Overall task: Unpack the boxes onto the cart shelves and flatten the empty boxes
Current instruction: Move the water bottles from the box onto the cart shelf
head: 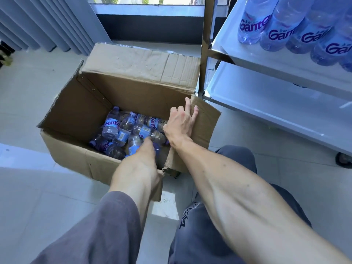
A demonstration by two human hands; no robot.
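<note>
An open cardboard box (91, 103) stands on the floor with several small water bottles (112, 126) lying loose at its bottom. My left hand (145, 149) reaches down into the box and its fingers curl round one bottle (134, 144) near the front right corner. My right hand (181, 122) rests with straight fingers on the box's right flap (207, 122), pressing it outward. The cart (266, 103) stands to the right, with several larger water bottles (285, 31) lying on its upper shelf.
The cart's lower shelf (266, 107) is white and shows nothing on its visible part. A cart wheel (343, 160) sits at far right. Grey curtains (47, 23) hang at back left, a window sill behind the box. My knees fill the foreground.
</note>
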